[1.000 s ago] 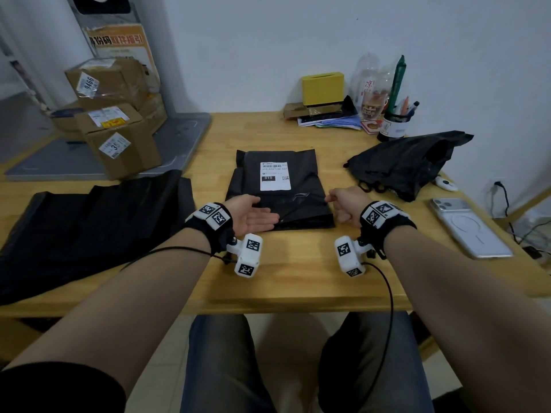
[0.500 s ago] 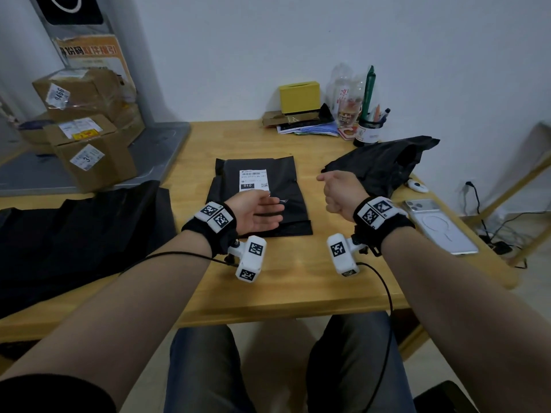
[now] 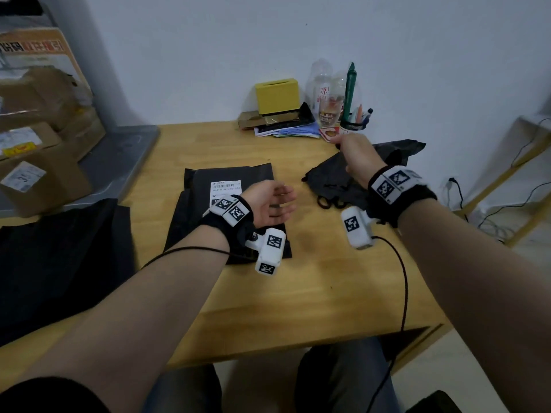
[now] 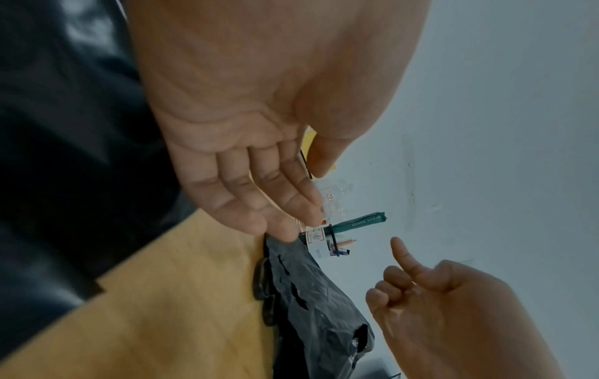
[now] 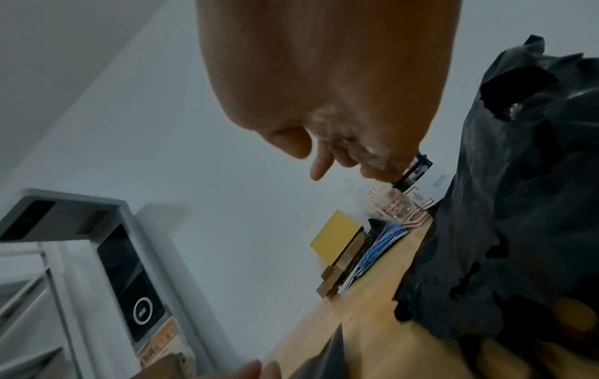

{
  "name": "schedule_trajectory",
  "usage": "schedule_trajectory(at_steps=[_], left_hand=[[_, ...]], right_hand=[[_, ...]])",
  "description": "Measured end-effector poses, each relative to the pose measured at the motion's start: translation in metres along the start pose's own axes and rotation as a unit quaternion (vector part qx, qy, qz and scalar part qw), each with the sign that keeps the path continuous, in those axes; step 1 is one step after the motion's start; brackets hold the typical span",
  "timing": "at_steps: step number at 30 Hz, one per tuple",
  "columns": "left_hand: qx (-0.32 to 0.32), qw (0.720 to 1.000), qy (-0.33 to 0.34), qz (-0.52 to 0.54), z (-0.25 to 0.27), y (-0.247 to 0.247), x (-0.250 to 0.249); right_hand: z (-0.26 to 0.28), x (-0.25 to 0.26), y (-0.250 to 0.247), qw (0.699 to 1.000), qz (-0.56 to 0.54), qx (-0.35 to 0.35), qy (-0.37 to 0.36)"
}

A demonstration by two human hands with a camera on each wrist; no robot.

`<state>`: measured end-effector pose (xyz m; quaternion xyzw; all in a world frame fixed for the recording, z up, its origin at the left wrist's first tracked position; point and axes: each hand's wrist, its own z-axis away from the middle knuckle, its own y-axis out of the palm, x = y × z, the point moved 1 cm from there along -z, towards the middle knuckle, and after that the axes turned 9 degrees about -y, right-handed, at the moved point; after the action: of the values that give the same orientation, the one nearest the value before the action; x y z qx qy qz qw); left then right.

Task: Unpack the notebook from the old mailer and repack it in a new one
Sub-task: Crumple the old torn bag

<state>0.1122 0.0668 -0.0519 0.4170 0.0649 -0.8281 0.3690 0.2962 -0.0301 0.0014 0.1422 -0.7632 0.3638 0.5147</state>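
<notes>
The old black mailer with a white shipping label lies flat in the middle of the wooden table. No notebook shows. My left hand hovers over the mailer's right edge, palm turned inward, fingers straight and together, holding nothing. My right hand is raised at the back right, above a crumpled black plastic bag. Its fingers are curled with one digit sticking out, and it holds nothing. A stack of flat black mailers lies on the left of the table.
Black scissor handles stick out from under the crumpled bag. A mesh pen holder, a plastic cup, a yellow box and papers line the back wall. Cardboard boxes stand at the far left.
My right hand has left the mailer's right edge and moved up and back to the right, over the crumpled bag. The left hand stays over the mailer. The head view has turned right.
</notes>
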Motion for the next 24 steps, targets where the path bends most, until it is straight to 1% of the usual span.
schedule_trajectory(at_steps=[3, 5, 7, 8, 9, 11, 12, 13, 16, 17, 18, 20, 22, 24], left_hand=[[0.005, 1.000, -0.005, 0.005, -0.014, 0.013, -0.007], [0.008, 1.000, -0.011, 0.005, -0.026, 0.021, -0.012], [0.011, 1.000, -0.013, 0.010, -0.037, 0.029, -0.017], [0.011, 1.000, -0.016, 0.012, -0.043, 0.033, -0.019], [0.012, 1.000, -0.017, 0.011, -0.047, 0.037, -0.020], [0.014, 1.000, -0.019, 0.010, -0.055, 0.044, -0.022], [0.016, 1.000, -0.021, 0.011, -0.059, 0.047, -0.022], [0.018, 1.000, -0.022, 0.011, -0.062, 0.050, -0.023], [0.017, 1.000, -0.022, 0.011, -0.071, 0.055, -0.023], [0.016, 1.000, -0.023, 0.011, -0.074, 0.056, -0.023], [0.015, 1.000, -0.024, 0.009, -0.076, 0.057, -0.023], [0.013, 1.000, -0.025, 0.011, -0.080, 0.058, -0.022], [0.011, 1.000, -0.023, 0.014, -0.081, 0.058, -0.020], [0.004, 1.000, -0.013, 0.024, -0.079, 0.060, -0.020]], right_hand=[[-0.018, -0.014, -0.007, 0.998, 0.067, 0.010, 0.013], [-0.030, -0.026, -0.011, 0.993, 0.114, 0.030, -0.001], [-0.040, -0.036, -0.016, 0.985, 0.167, 0.050, -0.017], [-0.044, -0.042, -0.018, 0.975, 0.214, 0.062, -0.011], [-0.047, -0.047, -0.019, 0.956, 0.283, 0.079, -0.002], [-0.046, -0.054, -0.018, 0.897, 0.427, 0.113, 0.036], [-0.046, -0.058, -0.018, 0.875, 0.462, 0.130, 0.059], [-0.046, -0.062, -0.017, 0.862, 0.478, 0.148, 0.079], [-0.050, -0.082, -0.018, 0.841, 0.494, 0.184, 0.126], [-0.050, -0.086, -0.019, 0.837, 0.497, 0.189, 0.127], [-0.049, -0.090, -0.019, 0.841, 0.490, 0.194, 0.121], [-0.047, -0.095, -0.020, 0.863, 0.450, 0.198, 0.114], [-0.046, -0.096, -0.023, 0.884, 0.415, 0.184, 0.111], [-0.046, -0.096, -0.027, 0.906, 0.384, 0.149, 0.095]])
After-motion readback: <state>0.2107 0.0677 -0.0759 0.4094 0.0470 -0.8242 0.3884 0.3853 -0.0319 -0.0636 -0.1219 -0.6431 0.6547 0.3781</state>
